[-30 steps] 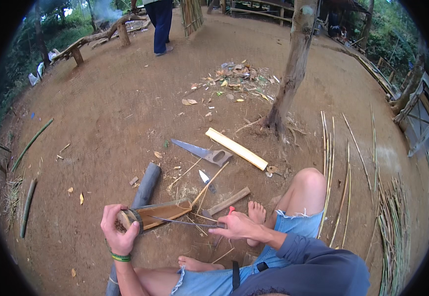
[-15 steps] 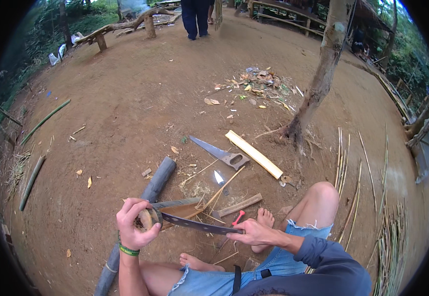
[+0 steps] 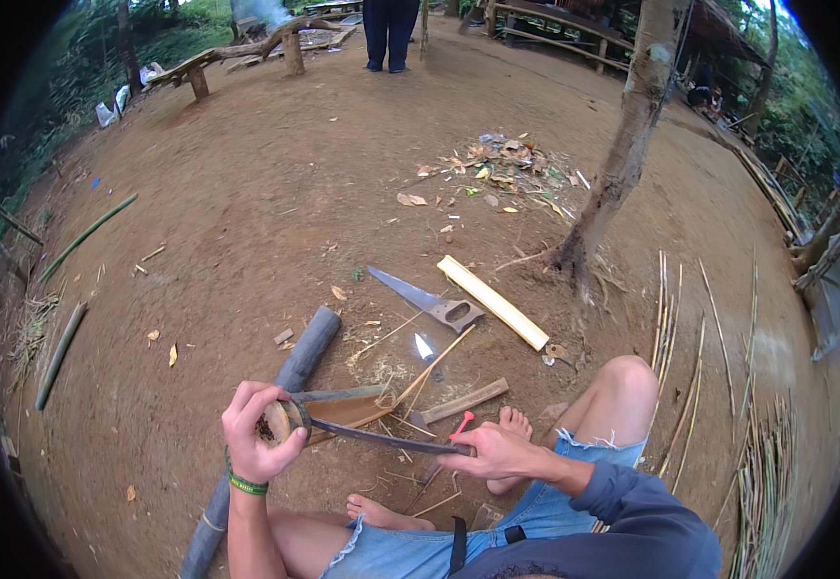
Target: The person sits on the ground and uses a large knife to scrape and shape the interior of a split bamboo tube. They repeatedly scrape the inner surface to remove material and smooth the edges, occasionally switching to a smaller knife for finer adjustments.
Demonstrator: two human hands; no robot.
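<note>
My left hand point(image 3: 254, 431) is wrapped round a short round piece of bamboo point(image 3: 287, 422), dark outside and pale on its cut face. A long, dark, narrow strip point(image 3: 381, 437) reaches from beside the bamboo across to my right hand point(image 3: 497, 452), whose fingers are closed on its far end. The strip's left end meets or lies against the bamboo's edge; whether they are joined I cannot tell. Below and behind them lies a split bamboo half point(image 3: 352, 409) with a brown inside. A red-handled tool point(image 3: 462, 423) rests on the ground near my foot.
Beyond my hands lie a handsaw point(image 3: 428, 297), a pale split bamboo length point(image 3: 493, 303), a small knife blade point(image 3: 424, 346) and a wood block point(image 3: 465, 399). A dark pole point(image 3: 310, 349) runs along my left side. Thin sticks point(image 3: 768, 482) lie right, near a tree trunk point(image 3: 623, 145).
The strip has turned so its broad face with round holes no longer shows and it looks narrower. Both hands have shifted slightly left, still holding on.
</note>
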